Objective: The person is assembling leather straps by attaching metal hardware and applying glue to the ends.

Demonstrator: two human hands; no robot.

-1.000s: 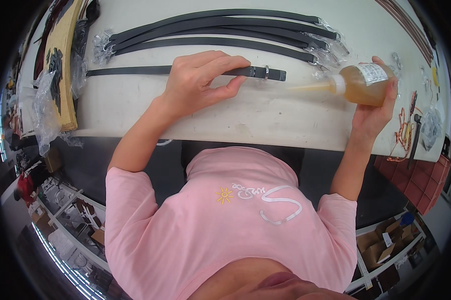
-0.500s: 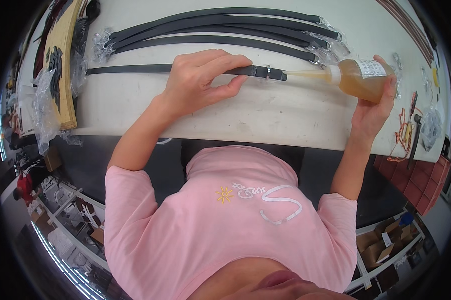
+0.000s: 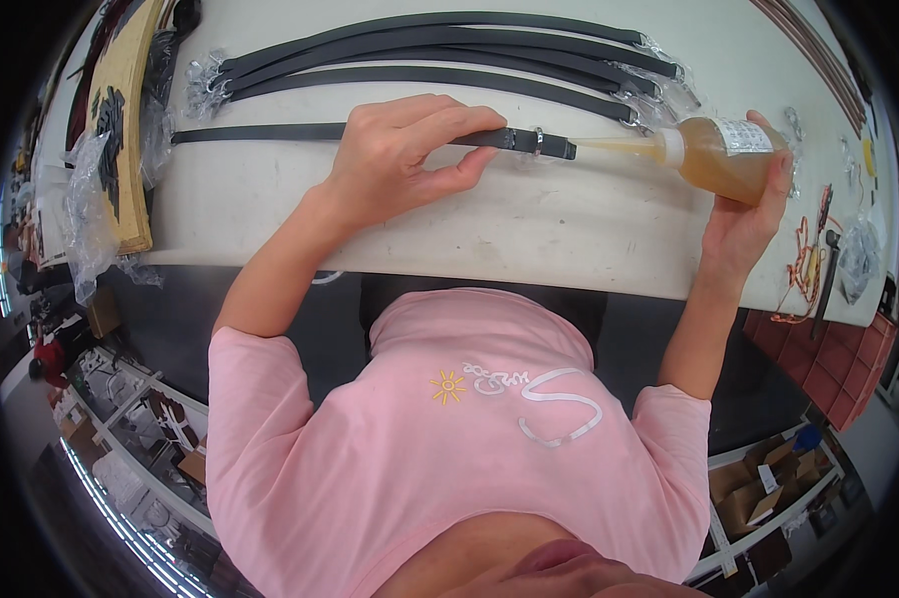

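Landmark: the strap (image 3: pixel 270 132), a single dark band lying flat on the white table (image 3: pixel 489 229), long axis running left-right, parallel to the table's near edge.

Left hand (image 3: pixel 399 149) sits on the strap's right half, fingers curled over it, thumb underneath on the near side, pinching it down. Buckle end (image 3: pixel 544 145) pokes out just right of the left hand's fingertips, with a small metal loop on it.

Right hand (image 3: pixel 743 214) is well right of the strap's end, closed around the bottle (image 3: pixel 723 154): amber liquid, white collar, lying nearly horizontal. Its long nozzle (image 3: pixel 614 147) points left, in line with the strap's axis, tip touching or just beside the buckle end; exact contact cannot be told.

So the strap end lies left of the bottle and right of the left hand, between the two hands. Left hand is nearer, on it; right hand reaches it only through the nozzle.

Counts: one strap in hand; one bottle; a bundle of similar dark straps (image 3: pixel 439 50) beyond the held strap, roughly four or five, overlapping so the count is unsure, ends in clear plastic wrap (image 3: pixel 200 75). Left of the strap: a wooden board (image 3: pixel 130 120) and plastic bags (image 3: pixel 91 209). Right of the bottle: small orange bits and a dark tool (image 3: pixel 826 274) at the table's right end.
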